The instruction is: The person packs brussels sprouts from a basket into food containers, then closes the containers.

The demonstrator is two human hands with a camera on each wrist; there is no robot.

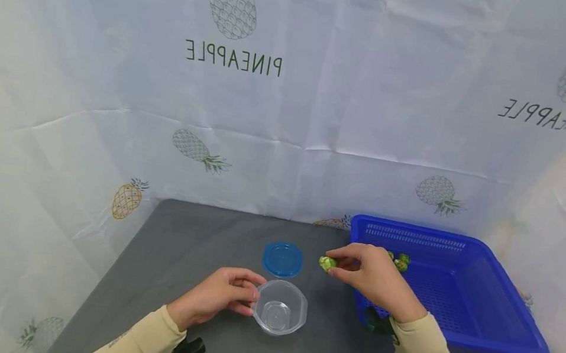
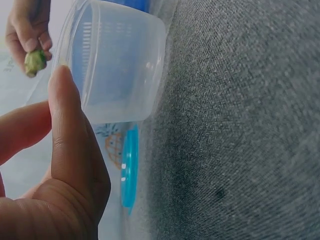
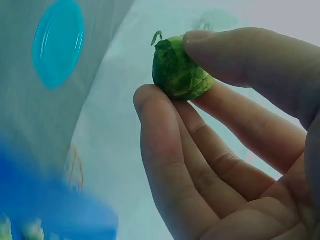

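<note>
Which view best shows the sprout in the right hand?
The right wrist view: the sprout looks largest and sharpest there, held in the right hand. The head view shows it tiny; the left wrist view shows it small and blurry, near the upper left.

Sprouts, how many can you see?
4 in view: one sprout pinched in the right hand, and three sprouts close together in the blue basket, one partly covered by that hand. More may be hidden behind it.

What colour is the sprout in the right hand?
The sprout is green, dark to pale; best seen in the right wrist view.
</note>
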